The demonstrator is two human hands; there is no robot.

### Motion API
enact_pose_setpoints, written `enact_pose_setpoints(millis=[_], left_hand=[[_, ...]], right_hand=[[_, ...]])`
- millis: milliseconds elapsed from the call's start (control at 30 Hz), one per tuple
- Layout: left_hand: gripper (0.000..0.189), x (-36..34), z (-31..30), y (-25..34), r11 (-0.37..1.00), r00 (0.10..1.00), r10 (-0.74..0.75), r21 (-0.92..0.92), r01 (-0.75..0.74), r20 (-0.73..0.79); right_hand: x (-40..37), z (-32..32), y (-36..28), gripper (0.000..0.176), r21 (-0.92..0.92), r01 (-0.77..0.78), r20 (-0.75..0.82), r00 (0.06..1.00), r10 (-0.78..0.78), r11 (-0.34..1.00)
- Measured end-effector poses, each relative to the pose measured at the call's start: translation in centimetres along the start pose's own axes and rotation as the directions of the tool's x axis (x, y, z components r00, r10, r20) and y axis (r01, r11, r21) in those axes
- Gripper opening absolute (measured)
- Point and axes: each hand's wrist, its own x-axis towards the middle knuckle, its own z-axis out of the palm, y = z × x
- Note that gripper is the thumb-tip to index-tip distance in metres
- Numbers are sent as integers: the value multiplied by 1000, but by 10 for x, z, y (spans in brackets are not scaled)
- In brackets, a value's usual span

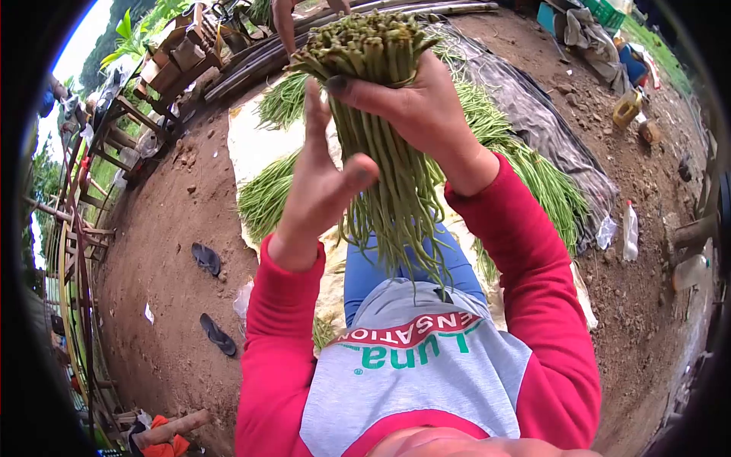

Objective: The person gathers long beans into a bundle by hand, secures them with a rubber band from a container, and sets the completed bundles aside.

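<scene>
A thick bundle of long green beans (388,145) hangs upright in front of my chest, its cut ends level at the top and the loose tips trailing down. My right hand (419,103) is wrapped round the bundle just below its top. Beside the bundle's left side, my left hand (320,171) has its fingers apart, thumb spread and palm turned toward the beans. More long beans lie in piles behind and below: one pile (268,194) on the left of the pale sheet and a larger pile (541,179) on the right.
Another person's hand (285,27) shows at the top edge. A pale sheet (247,137) and a dark tarp (506,84) cover the soil. Two dark slippers (205,259) lie at the left. At the right are a clear bottle (630,232) and a yellow jug (627,109).
</scene>
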Motion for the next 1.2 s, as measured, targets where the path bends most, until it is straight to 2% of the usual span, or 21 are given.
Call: enact_pose_setpoints(millis=[67, 100, 133, 167, 233, 267, 333, 367, 467, 500, 533, 600, 667, 800, 867, 900, 967, 1000, 1067, 1133, 1200], left_hand=[[98, -7, 37, -5, 939, 973, -169, -325, 111, -155], [95, -1, 19, -12, 900, 929, -369, -260, 349, -33], [95, -1, 11, -12, 900, 926, -376, -256, 353, -45], [96, 1, 5, -13, 902, 922, -376, -266, 341, -89], [101, 13, -4, -7, 905, 950, -303, -337, 260, -80], [101, 20, -6, 2, 928, 975, -221, -309, 208, -9], [112, 30, -13, -4, 930, 964, -215, -267, 250, 156], [112, 34, -13, 0, 933, 967, -204, -268, 240, 155], [115, 40, -8, 10, 889, 946, -296, -322, 325, 134], [115, 39, -5, 8, 989, 992, -126, 74, 126, -2], [116, 38, -1, 6, 878, 995, 88, 477, -53, -52], [106, 25, 5, -8, 871, 988, 121, 487, -58, -99], [103, 7, 7, -30, 646, 970, 180, 763, 6, -161], [103, -69, 11, -109, 466, 934, -16, 824, 322, -356], [107, -125, 7, -155, 332, 869, -314, 813, 478, -383], [107, -152, 3, -170, 379, 798, -488, 737, 559, -354], [110, -174, -8, -179, 48, 392, -884, 784, 619, -256], [126, -179, -34, -194, 122, 249, -967, 745, 656, -60], [141, -179, -86, -204, 474, 439, -874, 561, 678, 208], [141, -126, -114, -151, 448, 387, -891, 596, 667, 237], [144, -97, -144, -123, 485, 404, -874, 538, 690, 269]], right_hand=[[-1, 10, 4, 70, 57, -17, 131, 991, 10, 998], [0, 11, -4, 94, 58, -15, 246, 969, 0, 998], [3, 11, 5, 94, 67, -20, 256, 967, 2, 998], [12, 7, 21, 104, 48, 117, 298, 946, -126, 992], [23, -13, 2, 133, 43, 59, 460, 885, -72, 997], [26, -22, -3, 143, -322, 239, 371, 922, -109, 916], [29, -25, -6, 125, 235, 18, 515, 845, -141, 972], [29, -22, -2, 125, 230, 27, 517, 844, -146, 973], [22, -8, 6, 134, 243, 307, 147, 926, -348, 920], [18, -4, -1, 134, 379, 187, 78, 969, -233, 906], [16, 0, -6, 134, 513, 75, 27, 994, -103, 855], [17, 1, 3, 135, 459, 42, -24, 999, -35, 888], [20, 2, 13, 136, 474, 261, -127, 965, -228, 841], [25, -5, 2, 135, 397, 297, -168, 954, -249, 869], [30, -18, 2, 131, 360, 311, -255, 940, -229, 880], [34, -27, -5, 131, 325, 260, -202, 958, -202, 909], [37, -40, -18, 124, 301, 208, -139, 975, -173, 931], [34, -43, -18, 124, 289, 207, -143, 975, -171, 935], [31, -43, -12, 115, 257, 174, -198, 972, -125, 951], [30, -43, -6, 107, 222, 187, -243, 961, -131, 957], [29, -49, -8, 113, 280, 177, -130, 981, -145, 943]])
